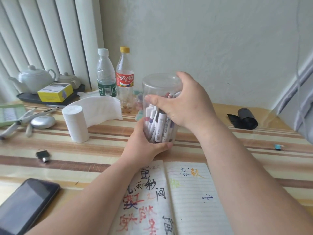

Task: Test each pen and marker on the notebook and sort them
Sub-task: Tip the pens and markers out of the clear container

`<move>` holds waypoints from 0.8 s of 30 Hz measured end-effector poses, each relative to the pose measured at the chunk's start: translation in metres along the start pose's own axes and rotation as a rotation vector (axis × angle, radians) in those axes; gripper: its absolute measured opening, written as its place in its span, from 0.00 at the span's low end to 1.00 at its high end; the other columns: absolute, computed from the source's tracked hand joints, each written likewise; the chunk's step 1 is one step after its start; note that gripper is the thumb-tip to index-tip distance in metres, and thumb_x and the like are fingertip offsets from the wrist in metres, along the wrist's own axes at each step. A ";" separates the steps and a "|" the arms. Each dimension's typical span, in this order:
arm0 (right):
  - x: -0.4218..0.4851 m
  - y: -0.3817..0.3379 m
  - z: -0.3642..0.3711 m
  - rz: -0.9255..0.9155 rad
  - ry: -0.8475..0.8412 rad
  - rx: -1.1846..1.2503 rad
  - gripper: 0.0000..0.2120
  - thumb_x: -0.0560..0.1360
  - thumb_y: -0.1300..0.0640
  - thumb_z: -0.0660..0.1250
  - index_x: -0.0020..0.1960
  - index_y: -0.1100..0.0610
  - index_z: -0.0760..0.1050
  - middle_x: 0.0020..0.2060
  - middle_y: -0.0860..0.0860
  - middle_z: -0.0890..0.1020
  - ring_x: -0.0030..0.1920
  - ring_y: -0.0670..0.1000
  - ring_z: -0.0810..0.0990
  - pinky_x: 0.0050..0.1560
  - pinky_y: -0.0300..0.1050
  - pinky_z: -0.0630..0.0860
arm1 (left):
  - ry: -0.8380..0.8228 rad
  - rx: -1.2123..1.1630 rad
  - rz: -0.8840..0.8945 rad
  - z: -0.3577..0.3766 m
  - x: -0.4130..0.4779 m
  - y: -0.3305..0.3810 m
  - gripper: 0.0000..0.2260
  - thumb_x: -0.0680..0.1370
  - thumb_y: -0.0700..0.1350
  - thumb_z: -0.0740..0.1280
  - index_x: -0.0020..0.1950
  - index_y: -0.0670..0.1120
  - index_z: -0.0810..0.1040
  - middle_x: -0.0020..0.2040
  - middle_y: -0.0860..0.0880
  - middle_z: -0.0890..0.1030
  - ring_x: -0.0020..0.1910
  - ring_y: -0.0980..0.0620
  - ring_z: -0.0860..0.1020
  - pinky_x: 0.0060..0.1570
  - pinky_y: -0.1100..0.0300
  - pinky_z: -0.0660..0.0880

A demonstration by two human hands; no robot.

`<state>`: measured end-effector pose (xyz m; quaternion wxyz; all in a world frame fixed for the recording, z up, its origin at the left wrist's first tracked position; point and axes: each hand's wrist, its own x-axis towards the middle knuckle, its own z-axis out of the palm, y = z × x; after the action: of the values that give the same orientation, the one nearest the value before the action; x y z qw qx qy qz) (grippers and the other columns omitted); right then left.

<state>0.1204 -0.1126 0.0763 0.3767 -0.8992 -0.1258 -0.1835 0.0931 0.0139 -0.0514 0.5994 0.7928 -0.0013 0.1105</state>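
Nearest the body, an open notebook [191,209] lies flat on the striped table [101,150], its top edge toward the work. The left page is crowded with heavy black and red test characters. The right page has only a few small coloured marks. My reading is that testing is under way, with page room kept for more. A dark phone [25,206] sits near left, apart from the writing area.

Just past the notebook is a clear plastic jar [159,82] packed with markers [159,122], mostly white barrels, roughly upright.
- The left hand [145,143] cups the jar's bottom, thumb curled along the front of the base.
- The right hand [183,102] wraps the upper wall from the right, thumb across the front.
- Bracing low and gripping high suits opening or tipping the jar to reach the next marker.
- The top looks closed by a clear surface; I cannot tell whether it is a lid or an upturned base.
- I cannot tell whether the jar rests on the table or is lifted.

Mid-table, a white tissue roll [76,122] stands left of the jar with its tail trailing behind. A black bag roll [245,121] lies well off to the right.

Against the wall stand a water bottle [105,73] and a cola bottle [125,78] side by side. At far left are a pale teapot [33,78] and a yellow box [55,94] on a dark tray, all out of reach of the sorting.
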 end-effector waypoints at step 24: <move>0.003 0.000 -0.020 0.088 0.095 0.358 0.49 0.61 0.34 0.80 0.75 0.51 0.68 0.67 0.45 0.75 0.62 0.41 0.76 0.63 0.41 0.75 | -0.060 -0.128 -0.001 0.001 0.011 -0.017 0.50 0.62 0.51 0.85 0.76 0.60 0.59 0.52 0.43 0.85 0.40 0.44 0.85 0.44 0.48 0.82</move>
<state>0.1186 -0.1268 0.0900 0.5437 -0.8129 -0.0988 -0.1838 0.1058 0.0189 -0.0655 0.6485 0.7559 -0.0259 0.0860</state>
